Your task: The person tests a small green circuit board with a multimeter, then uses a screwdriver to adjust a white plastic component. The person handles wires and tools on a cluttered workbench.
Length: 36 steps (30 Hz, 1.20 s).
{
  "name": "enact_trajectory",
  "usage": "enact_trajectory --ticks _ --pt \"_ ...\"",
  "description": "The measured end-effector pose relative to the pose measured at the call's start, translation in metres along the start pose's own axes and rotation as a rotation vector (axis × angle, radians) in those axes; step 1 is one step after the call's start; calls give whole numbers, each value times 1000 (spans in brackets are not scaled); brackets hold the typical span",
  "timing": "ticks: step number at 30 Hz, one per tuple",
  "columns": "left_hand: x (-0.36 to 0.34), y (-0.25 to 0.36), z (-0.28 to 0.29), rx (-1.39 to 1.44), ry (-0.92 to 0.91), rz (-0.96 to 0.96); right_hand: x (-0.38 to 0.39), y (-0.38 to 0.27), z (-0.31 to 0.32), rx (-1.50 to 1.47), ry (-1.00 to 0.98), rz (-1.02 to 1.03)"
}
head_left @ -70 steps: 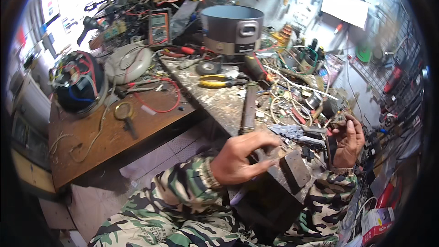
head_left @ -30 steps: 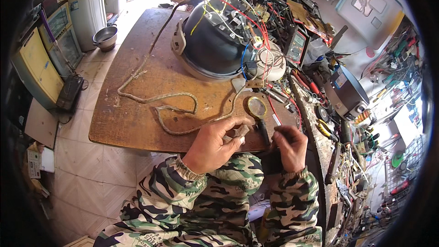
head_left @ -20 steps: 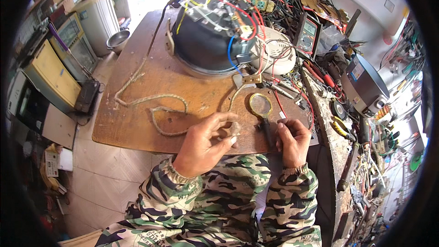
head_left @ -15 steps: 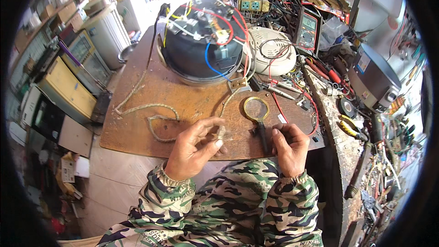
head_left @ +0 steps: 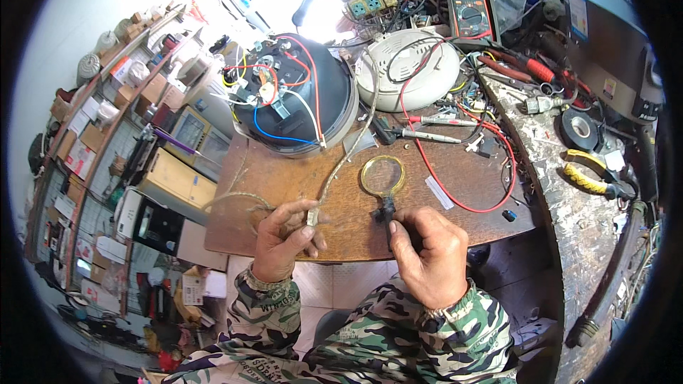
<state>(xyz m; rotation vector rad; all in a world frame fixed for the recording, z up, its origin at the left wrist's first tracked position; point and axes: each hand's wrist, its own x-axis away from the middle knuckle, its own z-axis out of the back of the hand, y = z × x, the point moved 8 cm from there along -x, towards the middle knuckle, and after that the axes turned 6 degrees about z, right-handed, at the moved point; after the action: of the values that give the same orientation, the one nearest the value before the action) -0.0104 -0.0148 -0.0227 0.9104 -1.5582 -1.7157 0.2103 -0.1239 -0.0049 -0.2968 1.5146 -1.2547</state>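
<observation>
My left hand (head_left: 284, 236) pinches the end of a pale braided cable (head_left: 340, 168) that snakes across the brown wooden table (head_left: 469, 188) up to a dark round appliance base (head_left: 295, 96) with red, blue and white wires showing. My right hand (head_left: 427, 252) grips the black handle of a magnifying glass (head_left: 382, 176) with a yellow rim, whose lens lies flat on the table just ahead of my fingers. Both sleeves are camouflage.
A white round cover (head_left: 407, 78) and a multimeter (head_left: 468, 1) with red leads sit at the back. On the stained bench to the right lie yellow-handled pliers (head_left: 592, 176), a black tape roll (head_left: 578, 129) and a grey cooker body (head_left: 612, 35). Shelves of boxes stand left.
My view swung from the cluttered right bench and vise to the wooden table. My left hand took hold of the braided cable end; my right hand closed on the magnifier handle.
</observation>
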Motion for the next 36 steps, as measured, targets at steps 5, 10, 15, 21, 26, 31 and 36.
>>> enact_trajectory --ticks 5,10,15,21,26,31,36 --pt "3 -3 1 -35 78 60 3 1 0 -55 16 92" --pt "1 -4 -3 -132 155 133 3 6 2 -46 6 99" --pt "3 -4 -1 -161 158 84 4 7 1 -93 -20 124" --pt "3 -2 -6 -152 244 144 5 7 0 -71 -69 126" --pt "3 -4 -7 -96 85 125 3 3 2 -55 -38 97" --pt "1 -3 -10 -114 -24 122 -2 -1 2 -55 -61 51" --pt "-2 -1 -17 -31 -79 160 -3 3 -1 -23 -48 -52"
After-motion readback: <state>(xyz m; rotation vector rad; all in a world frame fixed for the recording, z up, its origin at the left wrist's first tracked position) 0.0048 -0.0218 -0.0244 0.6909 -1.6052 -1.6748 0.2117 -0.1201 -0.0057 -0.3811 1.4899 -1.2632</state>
